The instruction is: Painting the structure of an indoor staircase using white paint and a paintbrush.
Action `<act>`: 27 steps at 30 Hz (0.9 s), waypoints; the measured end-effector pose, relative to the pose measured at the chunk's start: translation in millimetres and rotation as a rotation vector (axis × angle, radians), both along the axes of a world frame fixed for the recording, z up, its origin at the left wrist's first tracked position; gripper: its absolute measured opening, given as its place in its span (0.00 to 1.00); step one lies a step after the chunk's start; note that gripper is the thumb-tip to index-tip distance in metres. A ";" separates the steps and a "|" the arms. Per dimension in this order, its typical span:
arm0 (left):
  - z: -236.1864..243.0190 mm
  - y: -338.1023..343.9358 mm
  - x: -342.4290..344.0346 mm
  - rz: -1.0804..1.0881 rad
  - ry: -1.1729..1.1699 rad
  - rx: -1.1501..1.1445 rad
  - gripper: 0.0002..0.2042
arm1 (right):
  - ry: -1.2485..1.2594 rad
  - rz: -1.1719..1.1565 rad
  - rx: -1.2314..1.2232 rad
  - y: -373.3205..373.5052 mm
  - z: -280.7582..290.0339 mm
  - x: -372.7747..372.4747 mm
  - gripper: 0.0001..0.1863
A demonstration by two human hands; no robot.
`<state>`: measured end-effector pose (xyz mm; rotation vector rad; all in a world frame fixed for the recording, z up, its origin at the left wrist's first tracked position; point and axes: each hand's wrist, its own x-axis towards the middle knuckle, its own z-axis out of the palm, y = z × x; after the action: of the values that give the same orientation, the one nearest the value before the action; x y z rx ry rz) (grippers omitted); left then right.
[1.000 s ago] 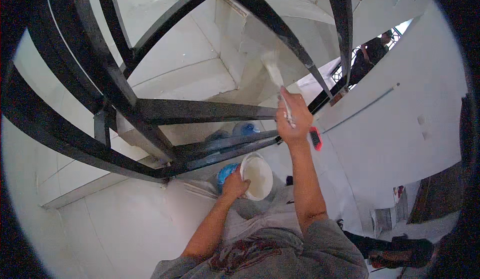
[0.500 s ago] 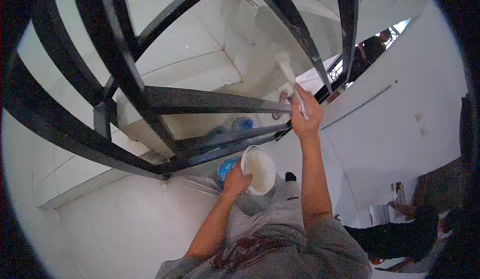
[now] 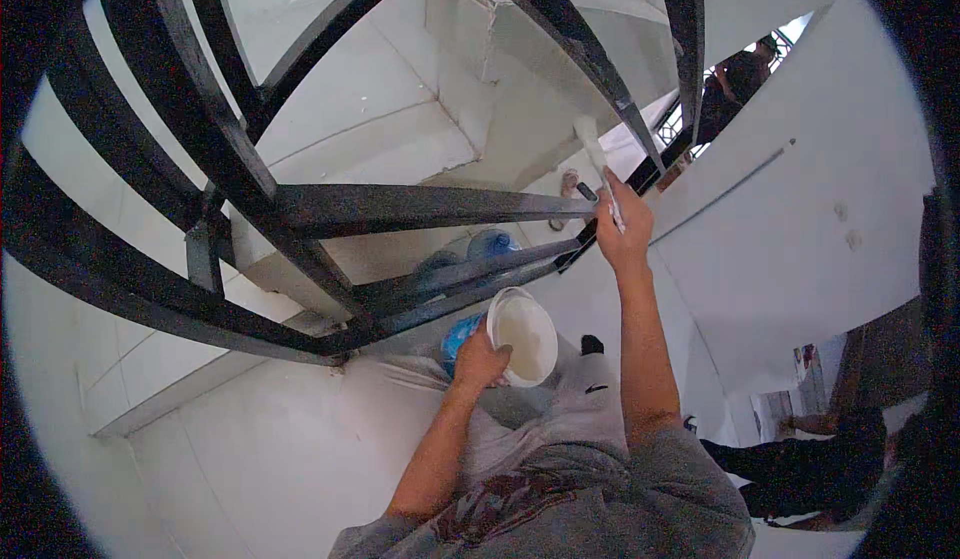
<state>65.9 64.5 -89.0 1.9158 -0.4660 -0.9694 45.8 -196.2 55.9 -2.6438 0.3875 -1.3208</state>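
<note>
My left hand (image 3: 482,359) grips the rim of a paint bucket (image 3: 525,337), thumb inside and fingers round its blue outer side. The bucket is tilted, and pale paint shows within. Farther off, my right hand (image 3: 624,221) is closed round a paintbrush (image 3: 592,143), its whitish bristles pointing away from me. The bristle end is at the pale underside of the stairs (image 3: 540,109); whether it touches the surface I cannot tell. Dark metal railing bars (image 3: 430,209) run across the view, one ending close beside my right hand.
Large blue water bottles (image 3: 492,246) stand behind the lower bars. One person in dark clothes (image 3: 740,84) is at the far right by a window grille. Another person (image 3: 810,459) is at the lower right near some papers (image 3: 772,416). A white wall (image 3: 800,249) bounds the right.
The brush and my right hand have shifted slightly right and toward me. My left hand still holds the bucket. The whole view has turned a little.
</note>
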 end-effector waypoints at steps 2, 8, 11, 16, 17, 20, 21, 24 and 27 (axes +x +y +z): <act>-11.7 0.2 1.4 0.013 0.039 0.012 0.34 | -0.076 0.060 0.009 11.9 3.7 -2.8 0.19; -52.8 -2.0 -2.0 0.000 -0.246 0.005 0.35 | -0.186 0.288 -0.153 26.6 42.5 21.9 0.24; -42.7 -2.9 -1.3 0.004 -0.339 0.008 0.35 | -0.119 0.157 -0.146 -6.1 21.4 27.7 0.27; -37.4 2.0 2.0 0.018 -0.292 -0.068 0.35 | 0.075 -0.089 -0.109 -15.0 -4.1 -5.7 0.20; -40.7 0.1 2.2 0.022 -0.291 -0.069 0.35 | -0.001 -0.045 -0.094 -2.4 0.4 -8.8 0.20; -46.0 -4.8 1.1 0.017 -0.310 -0.013 0.35 | -0.096 0.061 -0.096 31.5 35.3 2.9 0.20; -39.3 -6.2 1.6 0.010 -0.278 -0.018 0.36 | -0.116 0.126 -0.114 37.0 41.1 7.3 0.19; -32.8 -10.8 6.5 -0.032 -0.212 0.011 0.36 | -0.165 0.170 -0.046 22.7 38.9 31.4 0.19; -49.1 -15.4 6.7 -0.020 -0.179 0.008 0.36 | -0.183 0.133 0.171 -2.8 3.8 26.6 0.18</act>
<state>72.6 49.0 -138.0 2.0177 -0.5868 -0.8171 72.4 -199.0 59.7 -2.3439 0.2800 -1.4058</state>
